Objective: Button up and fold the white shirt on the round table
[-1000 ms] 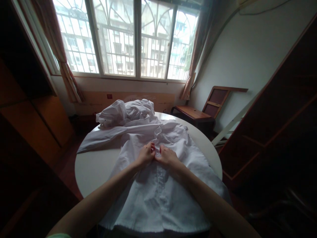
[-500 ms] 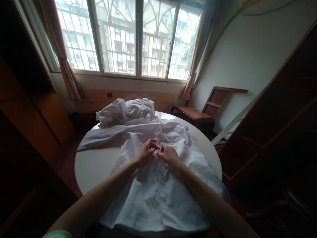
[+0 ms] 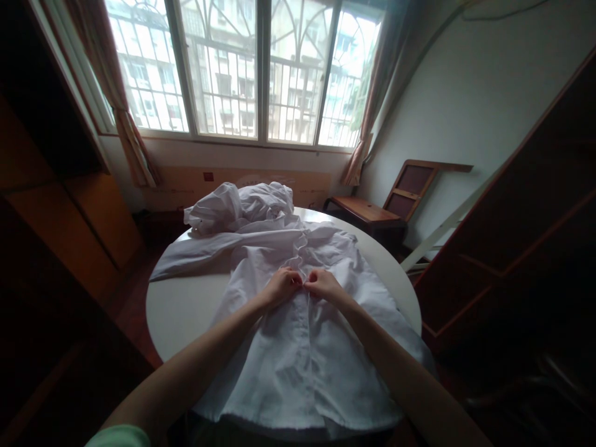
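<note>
A wide window [image 3: 263,74] with several panes fills the far side of the room, and a grille and pale buildings show through the glass. On the right, a large dark wooden piece of furniture [image 3: 512,236] slants through the view; what it is cannot be told. On the left, a cabinet [image 3: 56,226] with orange-brown doors stands in shadow.

Between these is a round white table [image 3: 186,310], bare along its left side. A white shirt [image 3: 288,354] lies spread over the table's middle and right, its hem hanging over the near edge and its front strip running from near to far. Below the window, a long tan panel [image 3: 181,183] stands behind the table. Patterned curtains [image 3: 123,124] are gathered at the left and right of the window. A wooden chair [image 3: 365,210] sits beyond the table on the far right. A crumpled heap of white cloth [image 3: 242,208] rests on the table's far left, and a flat white sleeve [image 3: 195,251] stretches leftward just on its near side.

At the middle of the shirt, both hands meet, almost touching. The left hand [image 3: 283,285] has its fingers curled, gripping the front strip; the right hand [image 3: 322,284] pinches the same strip between thumb and forefinger. Small details between the fingertips are too blurred to tell.
</note>
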{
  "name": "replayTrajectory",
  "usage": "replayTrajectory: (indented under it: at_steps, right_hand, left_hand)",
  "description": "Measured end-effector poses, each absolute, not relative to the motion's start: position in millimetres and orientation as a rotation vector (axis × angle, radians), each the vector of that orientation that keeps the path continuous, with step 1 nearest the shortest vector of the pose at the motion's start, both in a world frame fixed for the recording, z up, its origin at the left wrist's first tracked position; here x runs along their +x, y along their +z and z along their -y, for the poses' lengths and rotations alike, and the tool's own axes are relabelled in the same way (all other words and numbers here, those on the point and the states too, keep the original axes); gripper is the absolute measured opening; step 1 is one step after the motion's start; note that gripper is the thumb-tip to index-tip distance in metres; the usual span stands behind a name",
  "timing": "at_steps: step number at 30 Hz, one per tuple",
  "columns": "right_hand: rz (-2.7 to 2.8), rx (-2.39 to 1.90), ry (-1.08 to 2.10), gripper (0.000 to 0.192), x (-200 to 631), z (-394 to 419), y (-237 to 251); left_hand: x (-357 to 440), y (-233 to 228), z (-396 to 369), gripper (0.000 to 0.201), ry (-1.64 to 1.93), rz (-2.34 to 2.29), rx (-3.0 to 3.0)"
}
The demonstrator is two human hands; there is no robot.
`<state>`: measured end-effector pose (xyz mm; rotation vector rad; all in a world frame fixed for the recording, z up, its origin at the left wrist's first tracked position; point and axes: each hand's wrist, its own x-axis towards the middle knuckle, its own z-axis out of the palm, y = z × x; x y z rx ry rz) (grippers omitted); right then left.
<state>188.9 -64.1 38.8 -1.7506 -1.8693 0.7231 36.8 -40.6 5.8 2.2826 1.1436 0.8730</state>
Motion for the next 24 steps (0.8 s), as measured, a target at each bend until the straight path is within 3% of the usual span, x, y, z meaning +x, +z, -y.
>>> replayTrajectory:
  at_steps: [6,17,24]
  right_hand:
    - [1.927,-1.737,0.691,0.010,191,64,41]
    - [1.605,-1.562,1.014,0.008,191,61,40]
    - [1.677,-1.558,0.914,0.006,191,64,39]
  left_hand:
    - [36,4,42,0.009,0.903,-1.157,2.308]
    - [36,14,52,0.009,0.917,-1.278,2.024]
    - [34,6,46,0.011,0.957,-1.184,1.801]
